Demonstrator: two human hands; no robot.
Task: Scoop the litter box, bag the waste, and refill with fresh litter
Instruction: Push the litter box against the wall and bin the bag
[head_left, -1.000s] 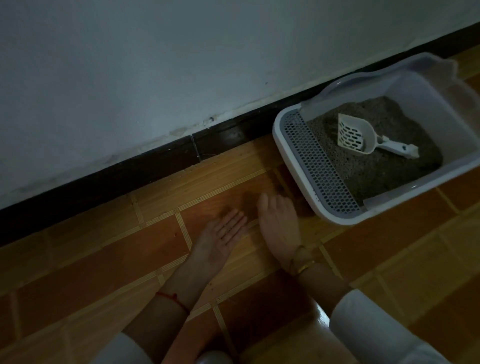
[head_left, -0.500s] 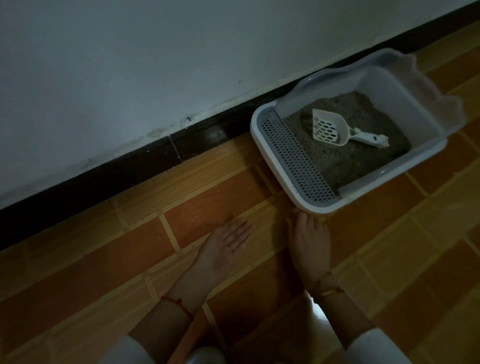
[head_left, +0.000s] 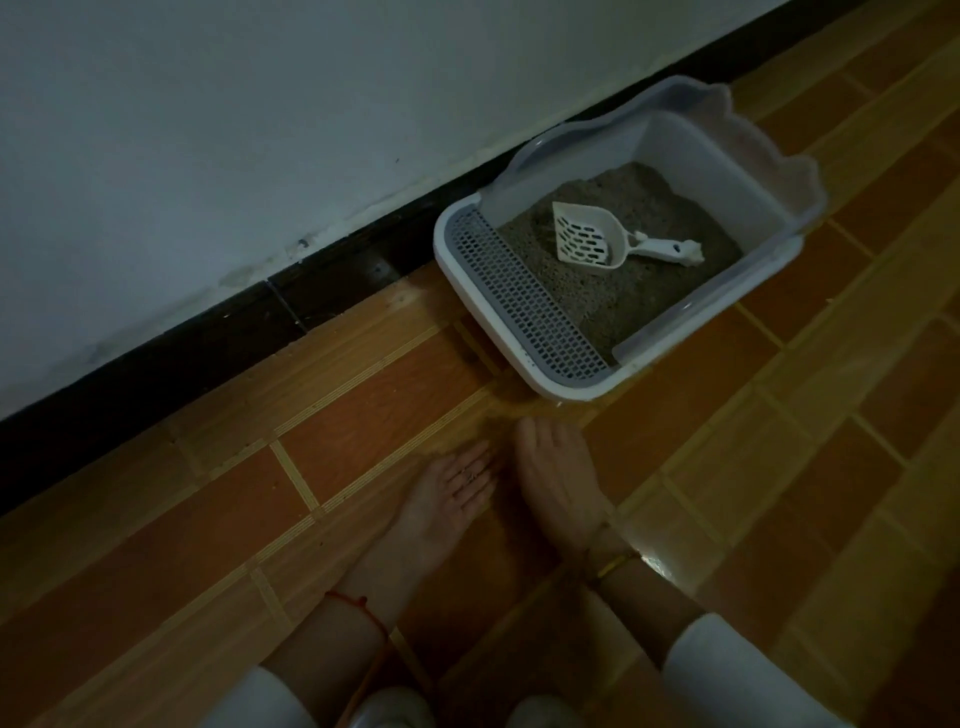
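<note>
On the tiled floor (head_left: 363, 395) before the litter box (head_left: 524, 364), I am resting my left hand (head_left: 452, 493) palm-up and right hand (head_left: 558, 475) palm-down, both flat, empty.

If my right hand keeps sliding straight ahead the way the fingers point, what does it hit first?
Probably the near corner of the litter box: the right hand points that way, with only bare floor between.
</note>
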